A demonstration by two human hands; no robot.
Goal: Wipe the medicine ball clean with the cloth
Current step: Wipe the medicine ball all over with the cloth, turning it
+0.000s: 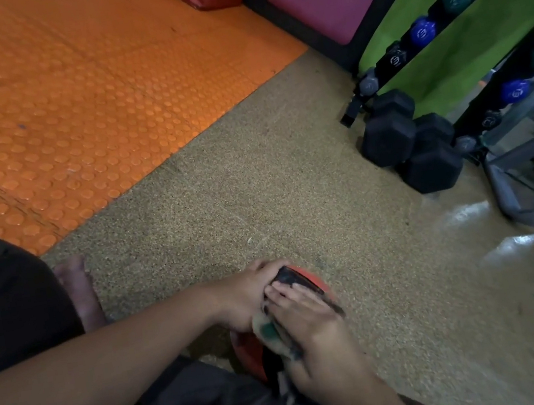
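Observation:
A red and black medicine ball point(315, 281) rests on the speckled floor by my legs, mostly covered by both hands. My left hand point(241, 296) grips its far left side with fingers curled over the top. My right hand point(312, 330) lies across the ball with straight fingers and presses a pale, green-stained cloth point(269, 332) against it. Only the cloth's edge shows under my palm.
Black hex dumbbells point(409, 143) lie on the floor to the right, beside a rack of small coloured dumbbells point(423, 31). An orange studded mat point(69, 93) covers the floor at left. A grey metal frame point(533, 183) stands at far right. My bare foot point(80, 292) is at left.

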